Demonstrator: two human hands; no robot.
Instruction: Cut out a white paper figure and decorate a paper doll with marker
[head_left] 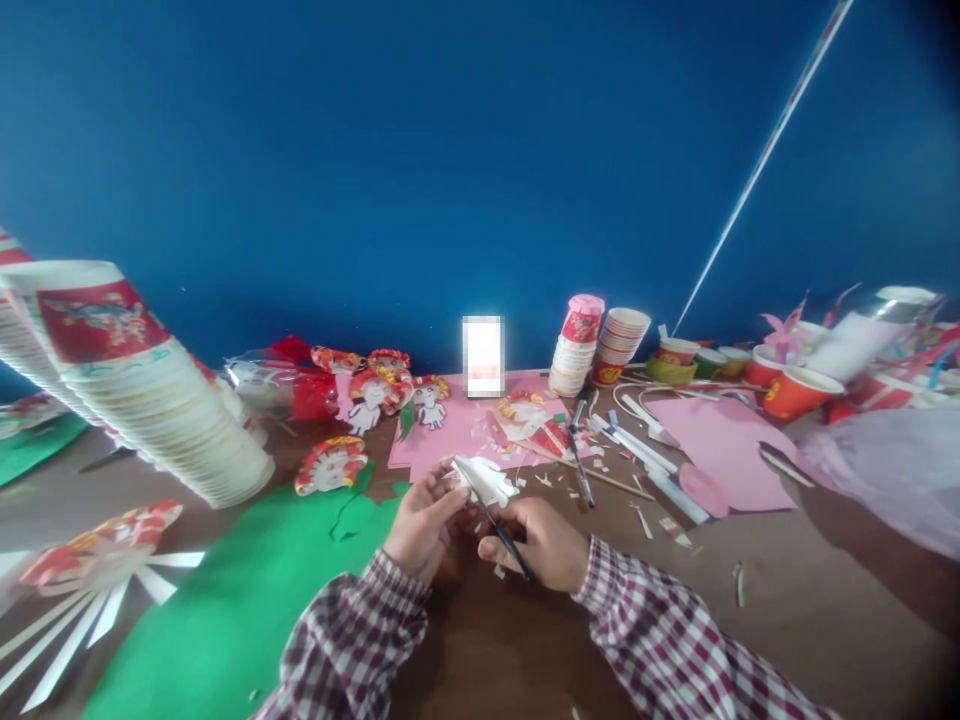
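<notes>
My left hand [425, 522] pinches a white paper cutout [491, 482] with a scalloped, petal-like edge, held just above the brown table. In my right hand [546, 545] is a pair of scissors [511, 548] with dark handles, seen nearly edge-on. Their blades point up and left, lying against the paper between both hands. My right thumb rests at the handle, and the other fingers are partly hidden. Beyond the hands lie pink paper sheets [420, 440], scattered with small paper scraps.
Green paper [225, 590] spreads at the left, under a tall leaning stack of paper cups [172, 400]. More cup stacks [574, 350] stand at the back. Cut cup flowers [330, 466], a dark pen [581, 465], white strips [637, 445] and an orange cup [802, 390] lie around. A blue wall [375, 180] rises behind.
</notes>
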